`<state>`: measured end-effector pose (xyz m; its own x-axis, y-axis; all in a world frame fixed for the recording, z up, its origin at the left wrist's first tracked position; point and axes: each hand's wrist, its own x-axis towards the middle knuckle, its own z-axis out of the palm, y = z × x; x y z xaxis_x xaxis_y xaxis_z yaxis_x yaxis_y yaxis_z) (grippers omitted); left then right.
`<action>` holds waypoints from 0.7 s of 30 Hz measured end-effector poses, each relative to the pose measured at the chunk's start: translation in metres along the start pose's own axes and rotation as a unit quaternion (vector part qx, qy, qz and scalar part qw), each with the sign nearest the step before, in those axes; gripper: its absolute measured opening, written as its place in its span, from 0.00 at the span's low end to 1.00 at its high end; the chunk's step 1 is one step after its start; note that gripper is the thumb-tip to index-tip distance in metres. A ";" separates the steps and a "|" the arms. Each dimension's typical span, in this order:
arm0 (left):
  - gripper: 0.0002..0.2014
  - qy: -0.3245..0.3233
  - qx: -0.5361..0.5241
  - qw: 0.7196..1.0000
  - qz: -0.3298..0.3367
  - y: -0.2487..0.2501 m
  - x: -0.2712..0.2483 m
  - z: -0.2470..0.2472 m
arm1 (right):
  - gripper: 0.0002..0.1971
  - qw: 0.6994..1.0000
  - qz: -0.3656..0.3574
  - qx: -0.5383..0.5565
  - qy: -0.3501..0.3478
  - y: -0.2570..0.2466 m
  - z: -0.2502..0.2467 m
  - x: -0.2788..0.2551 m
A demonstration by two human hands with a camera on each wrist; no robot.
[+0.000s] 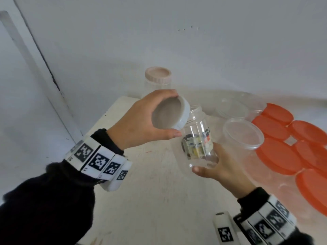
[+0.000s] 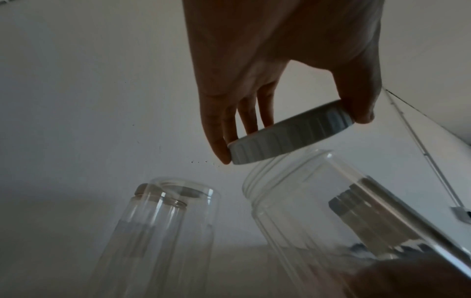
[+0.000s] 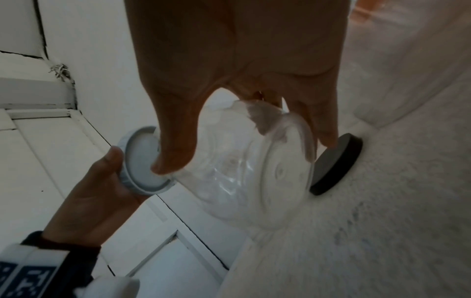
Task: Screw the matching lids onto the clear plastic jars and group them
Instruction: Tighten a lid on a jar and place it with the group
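My left hand (image 1: 174, 114) grips a white ribbed lid (image 1: 166, 117) by its rim, tilted with the hollow side towards me, right at the mouth of a clear labelled jar (image 1: 198, 137). My right hand (image 1: 208, 160) grips that jar near its base, thumb in front and fingers behind, and holds it above the table. The left wrist view shows the lid (image 2: 290, 135) just above the jar's threaded neck (image 2: 280, 181), set at an angle to it. From the right wrist, the jar's bottom (image 3: 242, 171) faces the camera, with the lid (image 3: 142, 161) beyond it.
A clear jar with a beige lid (image 1: 158, 76) stands at the back of the white table (image 1: 141, 191). Several orange lids (image 1: 276, 156) and clear lids (image 1: 243, 132) lie at the right. A black lid (image 3: 336, 163) rests on the table behind the held jar.
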<state>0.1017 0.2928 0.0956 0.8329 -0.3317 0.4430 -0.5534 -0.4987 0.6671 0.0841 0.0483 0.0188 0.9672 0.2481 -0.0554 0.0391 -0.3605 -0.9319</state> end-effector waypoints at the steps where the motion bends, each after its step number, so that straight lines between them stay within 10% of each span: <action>1: 0.39 -0.005 0.001 1.000 0.003 -0.001 0.002 0.002 | 0.42 1.000 0.007 0.001 0.004 0.001 0.000 0.001; 21: 0.34 -0.051 0.021 0.998 0.009 -0.014 0.012 0.007 | 0.47 0.998 0.000 -0.013 -0.061 0.001 0.029 0.039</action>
<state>0.1190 0.2906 0.0876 0.8196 -0.4198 0.3898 -0.5697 -0.5249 0.6324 0.1150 0.0839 0.0054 0.9293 0.3553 -0.1007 0.0465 -0.3832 -0.9225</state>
